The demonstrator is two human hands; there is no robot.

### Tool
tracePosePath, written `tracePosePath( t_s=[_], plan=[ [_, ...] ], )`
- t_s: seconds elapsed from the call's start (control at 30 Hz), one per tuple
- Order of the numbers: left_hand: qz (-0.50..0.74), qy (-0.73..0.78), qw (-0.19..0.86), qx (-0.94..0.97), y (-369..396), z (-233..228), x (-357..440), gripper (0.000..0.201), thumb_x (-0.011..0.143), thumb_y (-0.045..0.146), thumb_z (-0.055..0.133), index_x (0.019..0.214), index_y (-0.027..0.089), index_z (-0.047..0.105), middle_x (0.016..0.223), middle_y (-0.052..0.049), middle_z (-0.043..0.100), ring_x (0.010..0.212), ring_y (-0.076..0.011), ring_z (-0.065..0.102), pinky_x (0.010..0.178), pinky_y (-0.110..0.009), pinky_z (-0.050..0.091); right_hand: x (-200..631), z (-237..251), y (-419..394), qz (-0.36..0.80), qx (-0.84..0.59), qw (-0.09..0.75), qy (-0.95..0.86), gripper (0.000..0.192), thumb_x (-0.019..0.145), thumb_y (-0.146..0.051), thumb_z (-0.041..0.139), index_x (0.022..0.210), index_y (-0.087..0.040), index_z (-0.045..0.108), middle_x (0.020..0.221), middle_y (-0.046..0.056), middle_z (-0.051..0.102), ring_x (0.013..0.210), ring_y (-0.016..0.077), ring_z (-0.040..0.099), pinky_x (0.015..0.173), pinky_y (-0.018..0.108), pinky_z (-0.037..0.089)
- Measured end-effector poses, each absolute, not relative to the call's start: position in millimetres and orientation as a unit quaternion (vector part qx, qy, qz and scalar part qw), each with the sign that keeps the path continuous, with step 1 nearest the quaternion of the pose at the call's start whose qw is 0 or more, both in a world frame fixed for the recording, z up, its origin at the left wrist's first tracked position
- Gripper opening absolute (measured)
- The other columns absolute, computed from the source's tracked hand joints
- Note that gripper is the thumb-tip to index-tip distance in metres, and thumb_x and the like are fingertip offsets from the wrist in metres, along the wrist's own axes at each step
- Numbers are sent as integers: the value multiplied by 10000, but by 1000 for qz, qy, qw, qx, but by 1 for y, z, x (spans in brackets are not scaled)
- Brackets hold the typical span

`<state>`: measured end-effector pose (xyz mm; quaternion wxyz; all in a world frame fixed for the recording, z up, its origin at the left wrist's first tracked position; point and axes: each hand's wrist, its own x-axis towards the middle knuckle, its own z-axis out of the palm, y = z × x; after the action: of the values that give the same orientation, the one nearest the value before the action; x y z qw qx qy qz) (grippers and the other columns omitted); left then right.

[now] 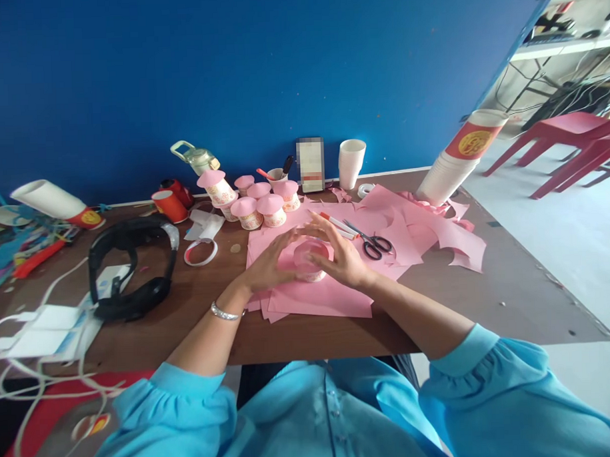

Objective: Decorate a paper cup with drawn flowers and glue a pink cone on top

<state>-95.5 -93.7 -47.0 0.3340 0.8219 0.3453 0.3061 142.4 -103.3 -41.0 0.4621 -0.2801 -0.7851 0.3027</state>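
Note:
A small printed paper cup (314, 277) with a round pink paper top (304, 254) stands on pink paper sheets (322, 304) in front of me. My left hand (272, 261) curves along its left side, thumb near the rim and fingers spread. From the right, my right hand (343, 257) arches over it, fingers stretched and thumb over the pink top. Whether the fingertips press on the cup is hard to tell. Black-handled scissors (376, 246) and a red-and-white pen (337, 224) lie on the paper right of my hands.
Several cups with pink cone tops (249, 214) stand behind my left hand. A tape roll (200, 252), black headset (133, 268) and white cables (40, 371) lie left. At the back are a phone (311, 165) and white cups (351, 163); a cup stack (457, 156) leans right beside paper scraps (460, 240).

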Motion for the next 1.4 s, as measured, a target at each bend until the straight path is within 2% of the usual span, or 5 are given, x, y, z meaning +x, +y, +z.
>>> tracePosePath(
  t_s=[0.27,0.6,0.83,1.17,1.4],
  plan=[
    [317,373,294,821,-102,-60,-88,796,1053,620,534,1720,308,230,1769,-171,344,1616,-347,408,1330,-582,354,144,-47,-100,272,-309,453,-791,791,1021,-268,643,1702,-288,242,1428,115,740,1439,282,640,1193,565,550],
    [316,396,291,811,-103,-54,-87,648,1065,632,501,1602,272,452,1597,-160,584,1488,-317,575,1240,-525,487,146,-51,-99,274,-332,425,-797,761,1019,-306,655,1688,-283,294,1386,101,768,1408,286,666,1171,549,562],
    [445,419,235,756,-106,-42,-88,564,1081,564,524,1546,247,492,1479,-150,675,1435,-288,609,1254,-546,445,141,-51,-104,251,-290,431,-817,852,1008,-367,703,1711,-309,225,1433,109,741,1444,303,634,1188,574,529],
    [365,378,228,820,-103,-54,-86,677,1100,568,457,1702,313,283,1720,-143,443,1608,-307,418,1324,-547,360,135,-57,-106,268,-314,419,-808,910,972,-303,732,1713,-316,204,1423,111,743,1416,300,655,1192,576,533],
    [320,361,253,839,-94,-41,-82,827,1003,670,597,1696,319,314,1751,-128,402,1644,-354,349,1351,-591,306,153,-34,-102,219,-329,568,-722,621,1076,-441,562,1640,-295,346,1414,142,692,1346,295,680,1201,585,533]
  ],
)
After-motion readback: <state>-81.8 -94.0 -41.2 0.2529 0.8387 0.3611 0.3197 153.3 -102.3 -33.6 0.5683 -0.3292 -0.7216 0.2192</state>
